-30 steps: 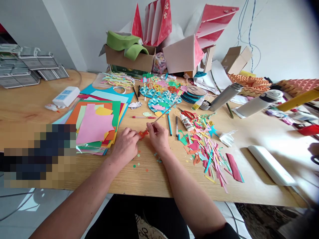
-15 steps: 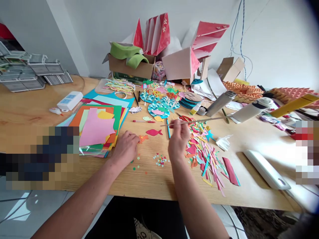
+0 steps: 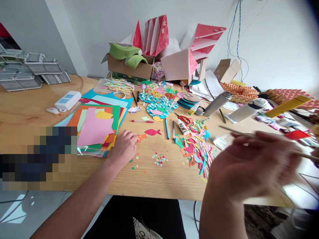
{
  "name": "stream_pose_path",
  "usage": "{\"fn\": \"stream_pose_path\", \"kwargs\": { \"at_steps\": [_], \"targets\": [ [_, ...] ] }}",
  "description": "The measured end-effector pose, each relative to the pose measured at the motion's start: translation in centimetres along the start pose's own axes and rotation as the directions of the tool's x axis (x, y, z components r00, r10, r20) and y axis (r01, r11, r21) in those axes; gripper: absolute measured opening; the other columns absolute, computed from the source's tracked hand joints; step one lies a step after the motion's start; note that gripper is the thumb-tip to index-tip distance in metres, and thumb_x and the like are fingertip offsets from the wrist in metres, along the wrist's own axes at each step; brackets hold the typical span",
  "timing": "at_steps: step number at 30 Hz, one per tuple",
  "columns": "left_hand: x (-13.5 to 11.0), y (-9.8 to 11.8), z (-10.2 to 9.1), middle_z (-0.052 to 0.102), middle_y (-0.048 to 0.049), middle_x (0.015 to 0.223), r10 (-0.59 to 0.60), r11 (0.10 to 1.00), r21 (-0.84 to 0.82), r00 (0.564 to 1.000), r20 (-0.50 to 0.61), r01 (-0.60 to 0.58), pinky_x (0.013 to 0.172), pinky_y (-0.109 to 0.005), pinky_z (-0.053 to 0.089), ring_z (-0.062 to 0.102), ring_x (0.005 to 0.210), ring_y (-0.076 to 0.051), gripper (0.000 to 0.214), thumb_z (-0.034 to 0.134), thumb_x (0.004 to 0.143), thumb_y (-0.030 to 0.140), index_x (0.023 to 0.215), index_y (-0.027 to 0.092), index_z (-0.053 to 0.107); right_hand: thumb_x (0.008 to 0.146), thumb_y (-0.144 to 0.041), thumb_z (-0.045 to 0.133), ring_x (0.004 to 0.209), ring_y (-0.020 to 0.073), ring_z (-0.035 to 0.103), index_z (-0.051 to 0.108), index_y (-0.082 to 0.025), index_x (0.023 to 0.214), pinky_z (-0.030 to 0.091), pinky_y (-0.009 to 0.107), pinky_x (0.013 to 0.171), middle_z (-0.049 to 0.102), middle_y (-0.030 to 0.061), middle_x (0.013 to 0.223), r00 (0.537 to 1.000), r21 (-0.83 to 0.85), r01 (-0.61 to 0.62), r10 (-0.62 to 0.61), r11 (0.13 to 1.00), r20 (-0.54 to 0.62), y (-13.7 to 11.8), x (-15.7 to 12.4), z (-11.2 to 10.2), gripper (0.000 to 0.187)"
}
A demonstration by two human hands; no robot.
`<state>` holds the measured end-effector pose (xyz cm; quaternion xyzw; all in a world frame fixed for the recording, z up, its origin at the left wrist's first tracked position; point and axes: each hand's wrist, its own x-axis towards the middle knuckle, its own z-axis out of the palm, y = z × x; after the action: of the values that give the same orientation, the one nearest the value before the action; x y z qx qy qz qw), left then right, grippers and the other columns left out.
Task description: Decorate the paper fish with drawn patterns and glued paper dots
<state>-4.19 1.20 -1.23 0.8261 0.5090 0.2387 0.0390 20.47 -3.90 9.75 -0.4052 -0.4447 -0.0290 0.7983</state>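
My left hand (image 3: 126, 146) rests on the wooden table (image 3: 171, 176) with its fingers curled onto a small orange paper fish (image 3: 142, 136). A pink paper fish (image 3: 152, 132) lies just to the right of it. My right hand (image 3: 251, 164) is lifted close to the camera at the right, blurred by motion, with its fingers closed around a thin wooden stick (image 3: 239, 133) that points left and right.
A stack of coloured paper sheets (image 3: 97, 124) lies left of my left hand. A heap of paper scraps (image 3: 196, 146), pens (image 3: 166, 127), a glue bottle (image 3: 181, 125) and red scissors (image 3: 185, 118) sit in the middle. Boxes, folded paper and two flasks crowd the back and right.
My right hand has left the orange fish and swung far right and up toward the camera with the stick. The left hand has stayed on the orange fish.
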Motion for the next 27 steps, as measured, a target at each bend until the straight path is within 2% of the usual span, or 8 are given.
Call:
{"fn": "stream_pose_path", "kwargs": {
  "at_steps": [1,3,6,8,14,19,22,27],
  "targets": [
    [0.0,0.0,0.0,0.069,-0.0083,0.098,-0.004,1.000,0.008,1.000,-0.007,0.004,0.093,-0.042,0.051,0.056,0.101,-0.027,0.035,0.048,0.072,-0.003,0.092,0.019,0.068,0.096,-0.036,0.052,0.056,0.0119,0.052,0.062,-0.026,0.080,0.047,0.033,0.059,0.058,-0.0008,0.075,0.996,0.006,-0.085,0.086,0.996,-0.017,0.6,-0.9,-0.1,0.022],
    [0.1,0.0,0.0,0.068,-0.0101,0.101,0.001,1.000,0.014,0.999,-0.040,-0.001,0.093,-0.043,0.050,0.056,0.101,-0.028,0.033,0.049,0.075,0.000,0.098,0.018,0.066,0.093,-0.038,0.058,0.057,0.0132,0.057,0.065,-0.022,0.078,0.047,0.031,0.058,0.059,-0.0007,0.067,0.940,-0.127,-0.272,0.292,0.954,0.178,2.0,-3.1,-0.6,0.023],
    [0.2,0.0,0.1,0.064,-0.0122,0.101,-0.003,1.000,0.001,0.991,-0.131,0.003,0.091,-0.044,0.050,0.056,0.102,-0.029,0.019,0.051,0.084,0.011,0.100,0.017,0.061,0.094,-0.043,0.056,0.061,0.0146,0.060,0.067,-0.019,0.078,0.047,0.029,0.059,0.061,-0.0002,0.063,0.815,-0.333,-0.329,0.444,0.884,0.373,3.9,-6.5,-2.6,0.030],
    [0.2,-0.2,0.1,0.061,-0.0101,0.092,-0.005,1.000,-0.007,0.987,-0.158,0.004,0.085,-0.043,0.050,0.057,0.096,-0.029,0.005,0.053,0.087,0.016,0.088,0.020,0.056,0.096,-0.043,0.053,0.061,0.0142,0.060,0.067,-0.019,0.080,0.047,0.028,0.059,0.062,-0.0002,0.064,0.772,-0.374,-0.315,0.465,0.872,0.433,4.8,-8.2,-4.0,0.032],
    [0.1,-0.4,0.0,0.061,-0.0047,0.081,0.006,0.994,-0.107,0.960,-0.279,-0.037,0.078,-0.038,0.048,0.059,0.085,-0.024,0.014,0.056,0.089,0.019,0.077,0.023,0.049,0.099,-0.041,0.044,0.058,0.0140,0.059,0.062,-0.020,0.075,0.047,0.028,0.057,0.060,0.0001,0.063,0.796,-0.423,-0.230,0.420,0.876,0.437,5.9,-10.4,-5.2,0.037],
    [0.4,-0.2,-0.6,0.065,-0.0036,0.074,-0.104,0.982,-0.184,0.920,-0.378,0.035,0.074,-0.035,0.049,0.061,0.077,-0.022,0.024,0.057,0.092,0.033,0.071,0.023,0.051,0.099,-0.035,0.045,0.057,0.0141,0.059,0.062,-0.020,0.074,0.046,0.028,0.057,0.060,-0.0002,0.062,0.791,-0.421,-0.095,0.325,0.902,0.518,5.9,-10.4,-5.1,0.033],
    [0.4,0.1,-1.1,0.068,-0.0043,0.071,-0.179,0.966,-0.241,0.912,-0.370,0.092,0.077,-0.035,0.049,0.063,0.076,-0.020,0.036,0.044,0.097,0.036,0.066,0.023,0.053,0.099,-0.034,0.046,0.056,0.0143,0.059,0.063,-0.020,0.075,0.046,0.029,0.056,0.061,0.0002,0.063,0.804,-0.426,-0.059,0.296,0.903,0.516,6.0,-10.4,-5.4,0.032],
    [0.1,0.7,-1.6,0.073,-0.0051,0.086,-0.316,0.903,-0.395,0.882,-0.350,0.167,0.080,-0.033,0.049,0.067,0.088,-0.021,0.037,0.032,0.101,0.041,0.084,0.022,0.060,0.099,-0.035,0.047,0.052,0.0141,0.058,0.063,-0.020,0.074,0.045,0.028,0.053,0.062,0.0003,0.062,0.834,-0.437,-0.060,0.286,0.898,0.473,6.1,-10.6,-5.5,0.032]
  ]
}}
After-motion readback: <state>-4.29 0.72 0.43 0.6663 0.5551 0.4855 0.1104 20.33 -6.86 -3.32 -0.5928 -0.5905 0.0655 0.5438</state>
